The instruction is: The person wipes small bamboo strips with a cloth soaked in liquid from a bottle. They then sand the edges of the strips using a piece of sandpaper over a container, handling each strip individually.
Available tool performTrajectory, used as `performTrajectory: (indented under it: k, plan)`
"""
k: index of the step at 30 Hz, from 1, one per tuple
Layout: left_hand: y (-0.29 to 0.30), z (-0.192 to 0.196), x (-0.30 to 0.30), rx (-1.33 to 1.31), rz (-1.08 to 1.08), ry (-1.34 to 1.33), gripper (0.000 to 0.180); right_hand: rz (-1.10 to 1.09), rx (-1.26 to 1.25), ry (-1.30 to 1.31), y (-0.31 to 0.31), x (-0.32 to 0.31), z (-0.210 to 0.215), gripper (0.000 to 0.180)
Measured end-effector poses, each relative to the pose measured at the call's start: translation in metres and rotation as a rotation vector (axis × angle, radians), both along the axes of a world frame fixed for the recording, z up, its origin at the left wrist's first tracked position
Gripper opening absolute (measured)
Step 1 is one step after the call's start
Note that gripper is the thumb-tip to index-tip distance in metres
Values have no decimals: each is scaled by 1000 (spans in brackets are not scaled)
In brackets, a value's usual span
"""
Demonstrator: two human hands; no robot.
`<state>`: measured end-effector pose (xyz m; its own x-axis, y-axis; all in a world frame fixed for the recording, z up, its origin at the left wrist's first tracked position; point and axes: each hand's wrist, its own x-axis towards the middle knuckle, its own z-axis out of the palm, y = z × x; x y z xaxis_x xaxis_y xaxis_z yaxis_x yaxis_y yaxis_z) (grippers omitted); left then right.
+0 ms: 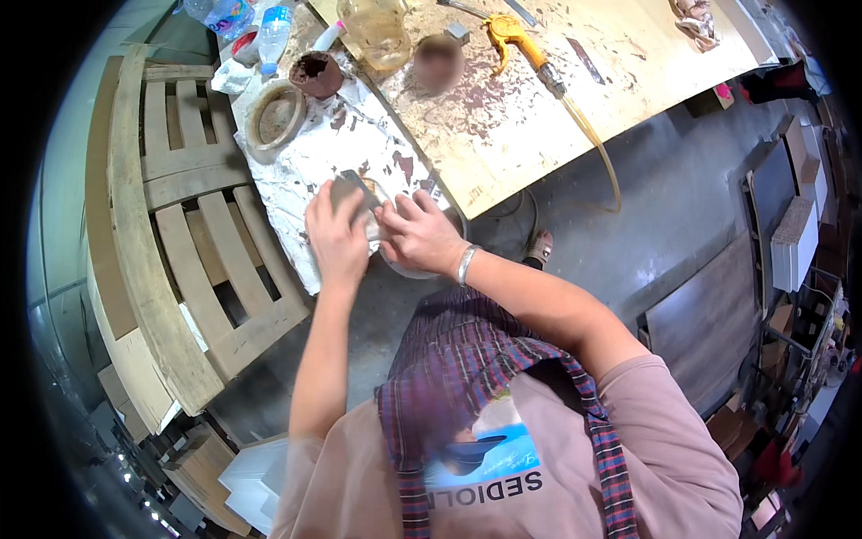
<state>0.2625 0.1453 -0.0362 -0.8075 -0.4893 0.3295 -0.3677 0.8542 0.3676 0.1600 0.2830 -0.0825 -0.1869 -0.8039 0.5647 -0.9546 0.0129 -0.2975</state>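
My left hand (338, 235) is over the near corner of a white-covered table, its fingers smeared by motion. Beside it, my right hand (424, 235) has its fingers curled and pressed together, wearing a silver bracelet (467, 264) at the wrist. A dark grey flat piece (361, 190) shows between the two hands, by the left fingertips; its kind is unclear. Under the right hand a pale round rim (406, 270) peeks out, mostly hidden. What the right fingers pinch cannot be made out.
Farther back on the white sheet (377, 135) are a round ring-shaped dish (276, 117), a brown pot (316, 75) and a plastic bottle (274, 40). The wooden board (503, 171) bears a clear jug (377, 36) and a yellow air gun (514, 38) with hose. Pallets (215, 234) stand left.
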Motion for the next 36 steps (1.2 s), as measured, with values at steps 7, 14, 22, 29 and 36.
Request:
performTrajectory:
  k: [7, 14, 22, 29, 36]
  plan:
    - [0, -1, -1, -34, -24, -26, 33, -8, -45, -9, 1, -1, -1, 20]
    - [-23, -4, -13, -44, 44, -19, 31, 24, -3, -9, 2, 0, 1, 34]
    - [-37, -3, -26, -89, 98, -19, 36, 49, -9, -29, 2, 1, 4, 27]
    - [-29, -8, -13, -92, 91, -4, 33, 28, -2, -19, 2, 4, 3, 23]
    - [-3, -1, -4, -60, 34, -21, 34, 28, 14, -14, 2, -2, 2, 23]
